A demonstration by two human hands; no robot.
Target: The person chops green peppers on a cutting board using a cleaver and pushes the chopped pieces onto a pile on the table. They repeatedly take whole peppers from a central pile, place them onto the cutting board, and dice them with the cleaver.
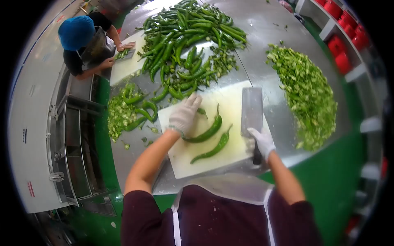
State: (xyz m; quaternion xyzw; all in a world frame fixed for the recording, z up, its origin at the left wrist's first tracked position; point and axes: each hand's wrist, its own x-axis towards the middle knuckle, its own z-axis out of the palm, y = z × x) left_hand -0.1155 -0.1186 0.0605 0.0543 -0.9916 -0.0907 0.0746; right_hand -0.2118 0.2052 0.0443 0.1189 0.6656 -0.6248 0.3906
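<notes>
My left hand (185, 115), in a pale glove, is on the left part of the white cutting board (182, 166), fingers stretched toward the pepper pile. A short green pepper piece (201, 111) shows beside its fingers, partly hidden. Close to that hand a curved green pepper (209, 132) lies on the board, and a second green pepper (216, 148) rests below it. On the board's right side my gloved right hand (263, 142) is closed around the dark handle of a cleaver (252, 107). The broad blade lies flat and points away from me.
Whole green peppers (184, 33) are heaped on the steel table (258, 28) beyond the board. Chopped peppers (305, 96) form a long pile at right, with another cut pile (120, 110) at left. A co-worker (88, 45) cuts at a second board (123, 67).
</notes>
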